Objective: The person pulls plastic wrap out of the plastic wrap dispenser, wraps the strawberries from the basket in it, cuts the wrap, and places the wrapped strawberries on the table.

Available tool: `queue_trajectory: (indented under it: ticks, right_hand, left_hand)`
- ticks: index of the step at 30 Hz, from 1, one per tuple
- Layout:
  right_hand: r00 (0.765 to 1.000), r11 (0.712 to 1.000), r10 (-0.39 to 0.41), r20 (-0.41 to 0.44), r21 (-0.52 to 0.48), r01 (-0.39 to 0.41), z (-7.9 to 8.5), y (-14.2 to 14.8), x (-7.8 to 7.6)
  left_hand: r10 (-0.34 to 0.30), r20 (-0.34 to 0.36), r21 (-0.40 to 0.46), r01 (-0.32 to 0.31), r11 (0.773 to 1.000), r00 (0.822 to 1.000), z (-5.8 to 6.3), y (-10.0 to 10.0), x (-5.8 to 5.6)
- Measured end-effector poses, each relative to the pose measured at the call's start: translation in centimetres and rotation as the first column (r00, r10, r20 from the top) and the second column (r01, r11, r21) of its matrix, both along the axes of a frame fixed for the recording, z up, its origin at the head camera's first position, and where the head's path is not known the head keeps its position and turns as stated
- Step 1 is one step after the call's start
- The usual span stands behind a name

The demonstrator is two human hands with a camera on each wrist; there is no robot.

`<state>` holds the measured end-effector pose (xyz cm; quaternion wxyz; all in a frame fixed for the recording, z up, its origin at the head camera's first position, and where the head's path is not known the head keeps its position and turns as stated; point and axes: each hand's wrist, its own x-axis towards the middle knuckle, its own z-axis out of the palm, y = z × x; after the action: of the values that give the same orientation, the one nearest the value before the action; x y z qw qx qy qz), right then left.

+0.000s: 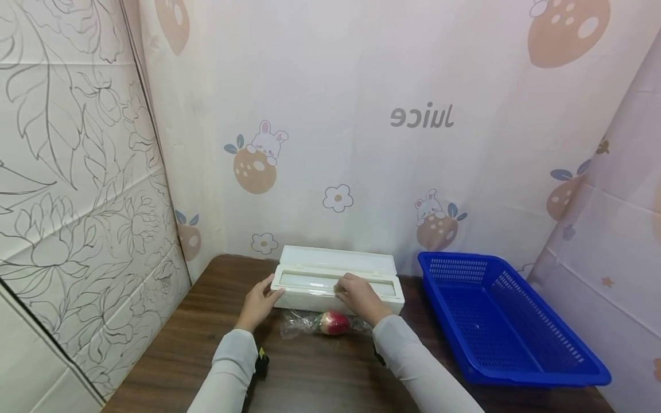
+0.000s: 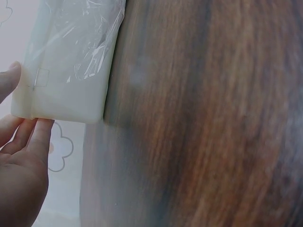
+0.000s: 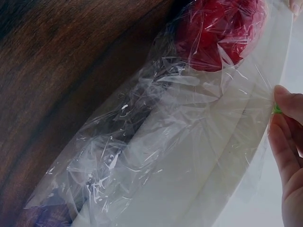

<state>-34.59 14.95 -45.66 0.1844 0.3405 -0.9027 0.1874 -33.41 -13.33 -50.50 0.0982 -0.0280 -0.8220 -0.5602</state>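
A white cling film dispenser [image 1: 310, 301] lies lengthwise on the table with its lid [image 1: 338, 259] raised at the back. My left hand [image 1: 260, 301] grips its left end, thumb on one face and fingers at the end wall [image 2: 61, 113]. My right hand [image 1: 361, 295] is at the dispenser's front edge, right of the middle. There its thumb and finger pinch a small green slider [image 3: 278, 109], mostly hidden. Clear cling film [image 3: 156, 137] hangs over the front. A red and pale-yellow fruit [image 1: 334, 323] lies before the dispenser, film over it.
A blue plastic basket [image 1: 467, 361] with perforated walls stands on the right of the dark wooden table [image 1: 191, 338]. Printed curtains hang close behind the table and at both sides. The dispenser's back is near the rear curtain [image 1: 341, 143].
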Motion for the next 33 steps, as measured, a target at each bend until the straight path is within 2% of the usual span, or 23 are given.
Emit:
queue_trajectory:
  ticks: [5,13,20,33]
  right_hand:
    - [1.0,1.0,0.018,-0.017,-0.009,-0.018,0.02,0.04,0.02]
    - [0.999,0.998,0.049,0.012,0.031,-0.049,0.05,-0.19,0.01]
    - [0.996,0.995,0.09,-0.005,0.046,-0.09,0.24,-0.45,0.06]
    - [0.995,0.992,0.082,0.051,0.093,-0.087,0.45,-0.74,-0.07]
  left_hand:
    - [0.001,-0.007,-0.004,-0.001,1.0,1.0,0.08,-0.03,0.02]
    - [-0.001,-0.004,-0.005,0.001,1.0,1.0,-0.14,0.02,-0.06]
    - [0.003,-0.029,-0.019,-0.004,1.0,1.0,0.0,0.04,0.09]
    - [-0.001,0.0,-0.008,0.001,1.0,1.0,-0.1,-0.02,-0.06]
